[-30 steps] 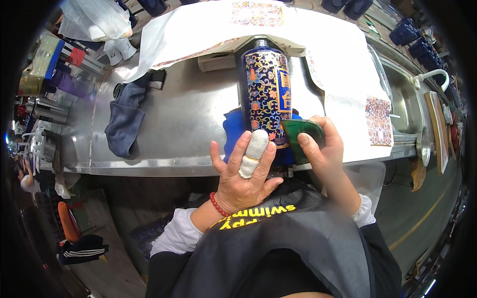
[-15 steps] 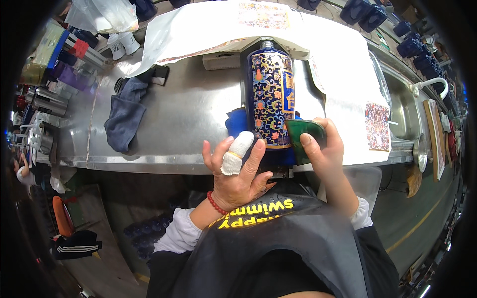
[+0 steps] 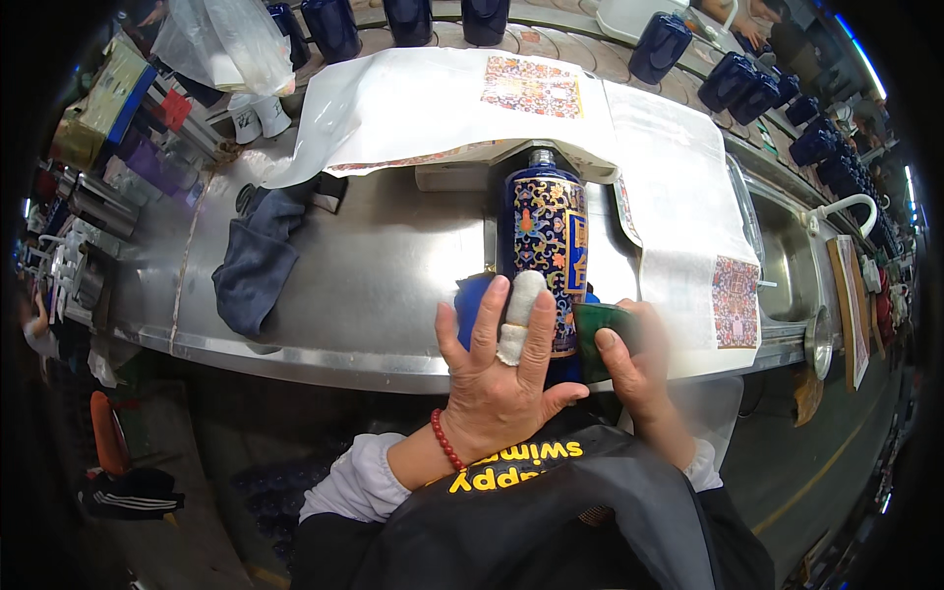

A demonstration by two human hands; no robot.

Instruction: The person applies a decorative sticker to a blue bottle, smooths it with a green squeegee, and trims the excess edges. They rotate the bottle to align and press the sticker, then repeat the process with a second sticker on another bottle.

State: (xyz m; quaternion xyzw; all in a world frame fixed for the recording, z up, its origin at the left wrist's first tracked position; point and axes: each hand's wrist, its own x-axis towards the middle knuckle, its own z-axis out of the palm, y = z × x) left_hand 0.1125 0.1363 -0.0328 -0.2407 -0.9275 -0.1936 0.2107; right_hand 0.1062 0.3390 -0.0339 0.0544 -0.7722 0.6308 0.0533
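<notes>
A dark blue bottle (image 3: 541, 231) with a colourful floral decal lies on the metal worktop, its neck pointing away from me. My left hand (image 3: 497, 383), fingers spread, is over the bottle's near left end and hides part of it; whether it presses on the decal I cannot tell. A white cloth cover (image 3: 526, 300) wraps one finger of that hand. At the bottle's right side, my right hand (image 3: 639, 379) grips a flat green scraper (image 3: 597, 334) between thumb and fingers. This hand is smeared by motion. Blue material (image 3: 473, 300) shows under the bottle.
White decal sheets (image 3: 393, 108) lie beyond and right of the bottle. A grey-blue cloth (image 3: 258, 265) rests at the left. At the right is a sink (image 3: 782, 226) with a white tap (image 3: 851, 205). Several blue bottles (image 3: 408, 22) stand along the back.
My left hand has moved right and spread flatter over the bottle's near end. The right hand still holds the scraper beside the bottle. The whole view has shifted, showing more of the back.
</notes>
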